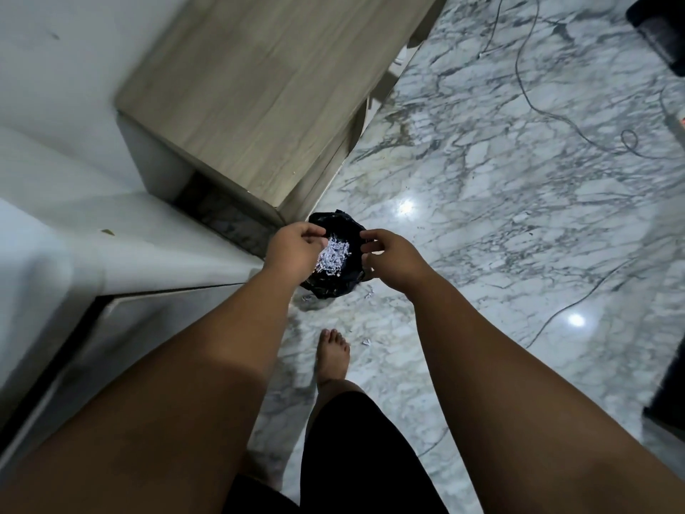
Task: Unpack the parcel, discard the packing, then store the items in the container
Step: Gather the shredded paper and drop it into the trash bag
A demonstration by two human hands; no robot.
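A small bin lined with a black bag (348, 280) stands on the marble floor beside a wooden cabinet corner. White shredded paper packing (334, 255) lies heaped inside it. My left hand (294, 246) hovers over the bin's left rim, fingers curled loosely, with nothing clearly held. My right hand (389, 254) hovers over the right rim, fingers apart and empty. Parcel, items and container are out of view.
A wooden cabinet (259, 98) stands at upper left, a white surface (55, 179) to the left. Paper scraps (367, 342) lie on the floor near my bare foot (333, 358). Thin cables (578, 131) cross the floor at right. Dark objects (667, 387) sit at the right edge.
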